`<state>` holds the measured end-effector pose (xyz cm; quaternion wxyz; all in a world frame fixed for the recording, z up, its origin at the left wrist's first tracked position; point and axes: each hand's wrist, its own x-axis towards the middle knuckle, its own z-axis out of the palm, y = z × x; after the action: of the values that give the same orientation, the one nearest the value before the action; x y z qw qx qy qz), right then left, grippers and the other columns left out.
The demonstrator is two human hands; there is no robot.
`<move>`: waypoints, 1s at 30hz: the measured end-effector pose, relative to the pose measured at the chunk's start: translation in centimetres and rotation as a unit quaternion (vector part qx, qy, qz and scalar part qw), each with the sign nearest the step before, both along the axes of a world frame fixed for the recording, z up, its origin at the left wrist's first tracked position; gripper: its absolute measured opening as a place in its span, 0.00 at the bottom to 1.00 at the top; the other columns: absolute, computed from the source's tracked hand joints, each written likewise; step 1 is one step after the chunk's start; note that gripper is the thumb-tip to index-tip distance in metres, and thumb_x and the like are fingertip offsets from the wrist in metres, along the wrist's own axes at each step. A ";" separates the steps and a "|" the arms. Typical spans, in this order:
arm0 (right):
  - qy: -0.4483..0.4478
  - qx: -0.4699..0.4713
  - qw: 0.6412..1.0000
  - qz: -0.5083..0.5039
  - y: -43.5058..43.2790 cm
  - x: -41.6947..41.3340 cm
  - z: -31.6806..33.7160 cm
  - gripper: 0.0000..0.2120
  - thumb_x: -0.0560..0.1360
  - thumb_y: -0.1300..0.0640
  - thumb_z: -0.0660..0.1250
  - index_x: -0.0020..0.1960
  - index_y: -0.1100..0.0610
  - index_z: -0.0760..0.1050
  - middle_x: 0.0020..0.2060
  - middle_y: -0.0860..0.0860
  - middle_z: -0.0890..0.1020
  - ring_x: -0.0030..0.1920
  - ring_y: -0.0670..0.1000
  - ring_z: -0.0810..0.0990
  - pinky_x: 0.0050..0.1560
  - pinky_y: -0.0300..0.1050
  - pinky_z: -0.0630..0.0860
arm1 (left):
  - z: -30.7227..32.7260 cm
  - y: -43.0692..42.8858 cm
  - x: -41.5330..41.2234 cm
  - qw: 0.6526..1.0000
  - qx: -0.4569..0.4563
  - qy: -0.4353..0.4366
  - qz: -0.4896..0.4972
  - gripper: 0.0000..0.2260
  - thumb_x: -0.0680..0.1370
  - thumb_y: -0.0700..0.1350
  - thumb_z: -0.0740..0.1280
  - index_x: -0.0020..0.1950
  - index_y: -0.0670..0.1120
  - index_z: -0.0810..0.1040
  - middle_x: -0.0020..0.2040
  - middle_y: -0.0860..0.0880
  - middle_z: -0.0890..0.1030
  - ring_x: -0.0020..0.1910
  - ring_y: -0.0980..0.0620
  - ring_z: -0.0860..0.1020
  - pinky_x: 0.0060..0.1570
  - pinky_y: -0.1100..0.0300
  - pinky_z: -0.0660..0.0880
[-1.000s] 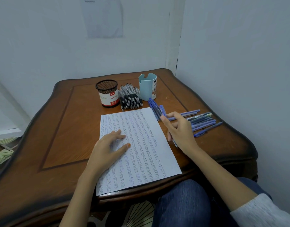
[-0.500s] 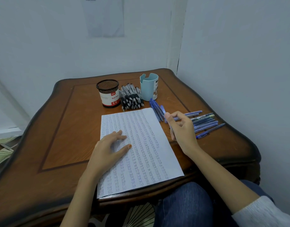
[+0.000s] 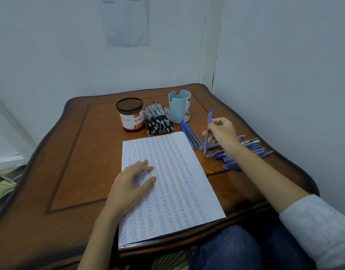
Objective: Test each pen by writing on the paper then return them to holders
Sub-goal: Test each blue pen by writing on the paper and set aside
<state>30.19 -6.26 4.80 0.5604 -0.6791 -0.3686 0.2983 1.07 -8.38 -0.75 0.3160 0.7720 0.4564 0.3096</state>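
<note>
Slim blue pen (image 3: 207,131), upright in right hand (image 3: 222,132).

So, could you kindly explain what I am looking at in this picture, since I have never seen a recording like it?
There is no machine here. A person sits at a wooden table and wears a camera on the head, so the single picture looks forward and down at their own two hands. The left hand rests flat on a sheet of paper covered in rows of handwriting. The right hand pinches a blue pen, held nearly upright. At the back stand a black mesh holder and a light blue holder, with a pile of black pens lying between them. More loose blue pens lie on the right side of the table.
</note>
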 end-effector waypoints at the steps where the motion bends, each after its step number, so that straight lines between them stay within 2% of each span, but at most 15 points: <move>1: -0.015 0.005 1.000 -0.004 0.7 0.3 0.2 0.09 0.78 0.63 0.63 0.58 0.57 0.71 0.41 0.54 0.83 0.29 0.47 0.76 0.28 0.36 0.74 | 0.1 0.0 0.0 1.000 -0.001 0.000 0.001 0.12 0.75 0.51 0.70 0.59 0.59 0.79 0.67 0.63 0.72 0.69 0.64 0.66 0.70 0.50 0.65; 4: -0.042 0.046 0.998 -0.020 2.5 1.1 0.4 0.11 0.79 0.62 0.64 0.61 0.57 0.71 0.45 0.53 0.83 0.41 0.46 0.82 0.36 0.36 0.78 | 0.1 0.0 0.1 1.000 -0.003 0.001 0.003 0.12 0.75 0.50 0.70 0.59 0.58 0.79 0.67 0.62 0.72 0.69 0.64 0.66 0.70 0.50 0.64; 7: -0.064 0.065 0.995 -0.038 3.6 1.6 -0.3 0.11 0.78 0.61 0.65 0.60 0.57 0.72 0.48 0.55 0.82 0.43 0.48 0.82 0.37 0.36 0.79 | 0.1 0.1 0.0 1.000 -0.003 -0.004 0.003 0.12 0.75 0.49 0.71 0.59 0.58 0.79 0.67 0.62 0.73 0.69 0.64 0.66 0.70 0.53 0.64; 10: -0.143 0.035 0.988 -0.039 4.3 1.9 -1.4 0.12 0.77 0.59 0.68 0.60 0.56 0.75 0.49 0.56 0.82 0.44 0.51 0.81 0.45 0.44 0.81 | 0.1 0.2 0.0 1.000 -0.003 -0.011 0.003 0.12 0.75 0.49 0.71 0.58 0.58 0.79 0.66 0.63 0.73 0.69 0.64 0.66 0.70 0.53 0.65; 13: -0.175 -0.013 0.984 -0.010 4.4 1.8 -2.5 0.11 0.75 0.58 0.70 0.57 0.58 0.80 0.52 0.55 0.83 0.48 0.50 0.80 0.52 0.45 0.77 | -0.1 0.3 -0.1 1.000 -0.008 -0.020 0.000 0.12 0.75 0.50 0.71 0.58 0.58 0.79 0.66 0.63 0.73 0.69 0.65 0.66 0.70 0.50 0.65; 17: -0.197 -0.027 0.980 0.003 4.3 1.2 -3.2 0.10 0.74 0.58 0.71 0.54 0.59 0.81 0.54 0.55 0.82 0.48 0.47 0.78 0.51 0.41 0.73 | -0.1 0.3 -0.1 1.000 -0.011 -0.022 0.003 0.12 0.75 0.50 0.71 0.58 0.58 0.80 0.66 0.64 0.73 0.69 0.65 0.66 0.70 0.48 0.66; 20: -0.196 -0.028 0.980 0.017 4.3 1.1 -3.1 0.10 0.74 0.58 0.71 0.54 0.59 0.81 0.51 0.56 0.83 0.44 0.47 0.80 0.52 0.42 0.76 | -0.1 0.3 -0.1 1.000 -0.008 -0.019 0.004 0.12 0.74 0.51 0.71 0.58 0.58 0.80 0.66 0.63 0.73 0.69 0.64 0.66 0.70 0.48 0.65; 23: -0.197 -0.028 0.980 0.026 3.9 1.5 -2.5 0.08 0.75 0.60 0.70 0.53 0.60 0.81 0.47 0.57 0.84 0.39 0.47 0.80 0.46 0.38 0.77 | 0.0 0.3 -0.1 1.000 -0.008 -0.015 0.006 0.12 0.74 0.51 0.71 0.57 0.59 0.79 0.66 0.64 0.73 0.69 0.64 0.66 0.70 0.48 0.65; 24: -0.206 -0.030 0.978 0.028 3.7 1.8 -2.2 0.08 0.76 0.60 0.69 0.53 0.60 0.82 0.49 0.57 0.84 0.41 0.48 0.80 0.47 0.39 0.77 | 0.0 0.3 -0.1 1.000 -0.007 -0.014 0.006 0.12 0.74 0.51 0.71 0.58 0.59 0.79 0.66 0.64 0.73 0.69 0.64 0.66 0.70 0.48 0.65; 27: -0.249 -0.061 0.964 0.071 2.6 2.9 -0.8 0.07 0.76 0.62 0.68 0.53 0.58 0.82 0.55 0.54 0.82 0.56 0.51 0.78 0.62 0.48 0.74 | 0.1 0.2 -0.1 1.000 -0.001 -0.010 0.003 0.12 0.75 0.51 0.71 0.58 0.59 0.79 0.66 0.63 0.73 0.69 0.63 0.67 0.70 0.48 0.65; 30: -0.324 -0.118 0.921 0.183 0.9 4.5 0.5 0.09 0.77 0.64 0.67 0.54 0.56 0.82 0.56 0.52 0.81 0.57 0.49 0.77 0.63 0.48 0.73 | 0.1 0.2 -0.1 1.000 0.000 -0.012 0.003 0.12 0.75 0.51 0.71 0.58 0.58 0.79 0.66 0.62 0.74 0.69 0.62 0.68 0.69 0.49 0.67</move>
<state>34.68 -5.39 5.33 0.2620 -0.7206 -0.6097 0.2008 0.98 -8.20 -0.65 0.3202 0.7669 0.4552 0.3195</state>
